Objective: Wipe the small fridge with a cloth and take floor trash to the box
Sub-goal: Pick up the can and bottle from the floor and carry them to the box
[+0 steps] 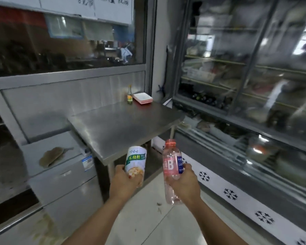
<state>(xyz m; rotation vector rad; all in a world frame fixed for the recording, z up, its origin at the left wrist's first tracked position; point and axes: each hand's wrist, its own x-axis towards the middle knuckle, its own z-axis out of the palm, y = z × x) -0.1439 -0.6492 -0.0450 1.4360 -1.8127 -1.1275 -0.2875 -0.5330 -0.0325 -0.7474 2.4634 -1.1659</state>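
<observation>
At six o'clock of the head view, two bare forearms are raised side by side above a pale tiled floor [148,218]. A white can [136,164] with green lettering is gripped low on its body by the left hand [125,183], fingers curled round it, and is held tilted a little to the right. A pink plastic bottle [171,171] with an orange-pink cap is clasped round its middle by the right hand [185,184]; it is held nearly upright, just beside the can but apart from it.

At eight o'clock a small grey fridge [64,175] is seen, with a crumpled brownish cloth [51,156] lying on its top and a blue label near its upper right corner. Just beside the fridge, toward the centre, a stainless steel table [120,124] is set against the wall. At its far edge, near twelve o'clock, a small glass bottle [129,96] with a yellow label is stood upright, just beside a low stack of white square plates [143,98]. From one to four o'clock, a glass-fronted display cooler [245,68] is blurred; its lower white panel is marked with black snowflakes. A few small scraps [159,206] are scattered on the floor below the bottle.
</observation>
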